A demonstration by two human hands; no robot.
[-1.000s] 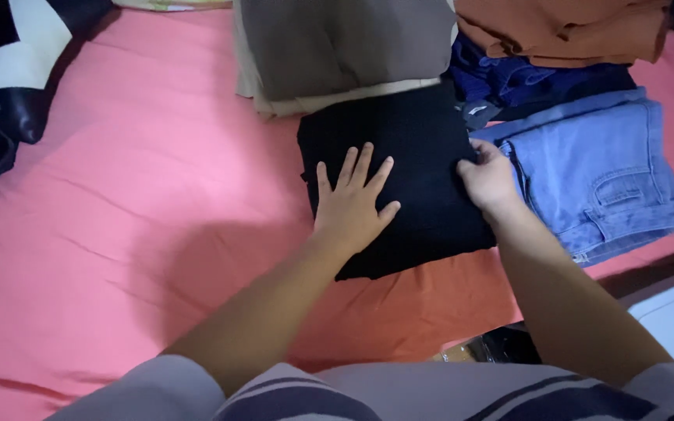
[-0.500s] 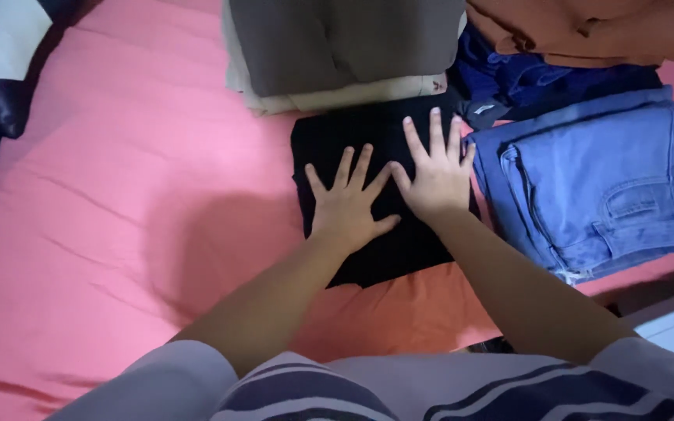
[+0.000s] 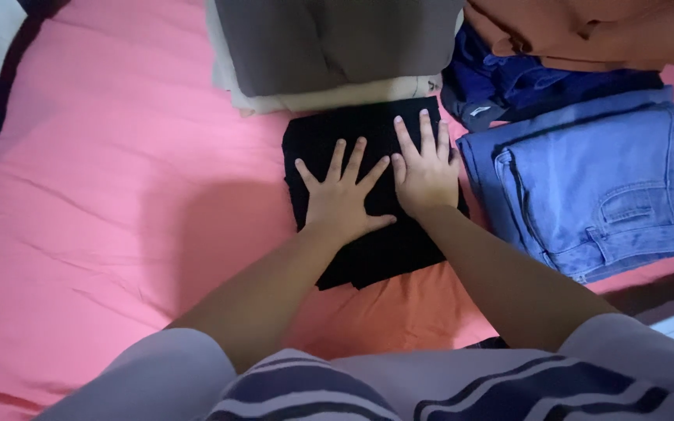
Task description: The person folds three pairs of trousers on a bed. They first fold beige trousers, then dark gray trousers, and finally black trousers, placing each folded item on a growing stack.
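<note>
Fingers spreading flat, both left hand [image 3: 342, 204] and right hand [image 3: 424, 173] pressing black folded garment [image 3: 368, 249]; fold looking finished, gripping nothing; blue jeans [image 3: 587, 187] lying at 3 o'clock

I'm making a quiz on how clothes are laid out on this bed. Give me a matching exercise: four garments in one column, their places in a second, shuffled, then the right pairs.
Things:
1. black folded garment
2. light blue jeans
3. grey folded garment
4. orange-brown garment

Places:
A. top right corner
B. under both flat hands, the left hand and the right hand
C. top of the stack just beyond the black one
D. right of the black one, pocket showing

Pairs: 1-B, 2-D, 3-C, 4-A
</note>
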